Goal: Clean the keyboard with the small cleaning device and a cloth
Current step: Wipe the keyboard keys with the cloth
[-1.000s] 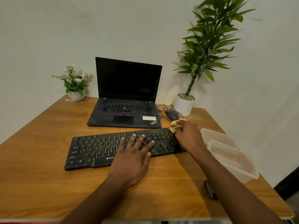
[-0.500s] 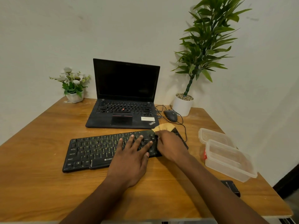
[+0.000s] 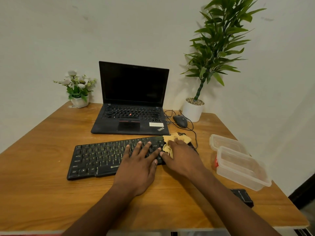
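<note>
A black keyboard point(image 3: 102, 157) lies across the middle of the wooden desk point(image 3: 42, 193). My left hand point(image 3: 138, 166) rests flat on its middle keys with the fingers spread. My right hand point(image 3: 183, 159) covers the keyboard's right end and holds a crumpled yellow cloth point(image 3: 172, 139) down on the keys; the cloth bunches out past my fingers and between thumb and forefinger. A small black device point(image 3: 243, 197) lies on the desk at the front right, beyond my right forearm and apart from both hands.
An open black laptop point(image 3: 131, 103) stands behind the keyboard, with a wired mouse point(image 3: 180, 120) to its right. Two clear plastic containers point(image 3: 238, 160) sit at the right edge. A tall potted plant point(image 3: 194, 109) and a small flower pot point(image 3: 79, 99) stand at the back corners.
My right hand slid left with the cloth, from the keyboard's far right end onto its keys beside my left hand. The left hand stayed in place.
</note>
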`<action>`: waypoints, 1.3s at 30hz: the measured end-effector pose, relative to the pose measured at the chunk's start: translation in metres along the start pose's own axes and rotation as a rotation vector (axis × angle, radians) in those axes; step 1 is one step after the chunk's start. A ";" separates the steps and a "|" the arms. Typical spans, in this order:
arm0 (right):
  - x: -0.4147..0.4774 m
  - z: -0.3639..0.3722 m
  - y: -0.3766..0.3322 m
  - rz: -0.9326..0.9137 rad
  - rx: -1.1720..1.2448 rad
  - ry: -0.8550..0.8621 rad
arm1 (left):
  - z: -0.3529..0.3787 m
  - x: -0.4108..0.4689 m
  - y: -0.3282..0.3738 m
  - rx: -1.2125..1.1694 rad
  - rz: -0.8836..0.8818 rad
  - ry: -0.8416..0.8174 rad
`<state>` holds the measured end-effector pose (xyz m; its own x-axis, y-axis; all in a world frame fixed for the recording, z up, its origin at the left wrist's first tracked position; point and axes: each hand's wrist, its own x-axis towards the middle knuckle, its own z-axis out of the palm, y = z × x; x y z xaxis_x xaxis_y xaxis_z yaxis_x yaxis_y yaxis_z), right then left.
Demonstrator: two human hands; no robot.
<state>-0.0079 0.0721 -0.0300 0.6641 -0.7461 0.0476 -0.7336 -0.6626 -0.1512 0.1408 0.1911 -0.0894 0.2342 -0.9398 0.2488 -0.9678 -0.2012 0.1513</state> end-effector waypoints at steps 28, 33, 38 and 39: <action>-0.019 0.003 0.001 -0.072 0.011 0.007 | -0.003 0.000 0.001 0.004 -0.001 0.001; -0.033 0.000 -0.001 -0.119 0.029 0.054 | -0.002 0.000 0.000 -0.004 0.001 0.001; -0.046 -0.005 0.000 -0.172 0.089 0.021 | -0.001 0.001 0.000 0.003 0.000 -0.002; -0.046 -0.008 0.002 -0.163 0.132 0.008 | 0.000 0.001 -0.001 0.005 0.002 -0.002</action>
<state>-0.0414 0.1050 -0.0247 0.7710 -0.6304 0.0897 -0.5907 -0.7607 -0.2689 0.1418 0.1904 -0.0891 0.2325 -0.9406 0.2472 -0.9686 -0.2010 0.1461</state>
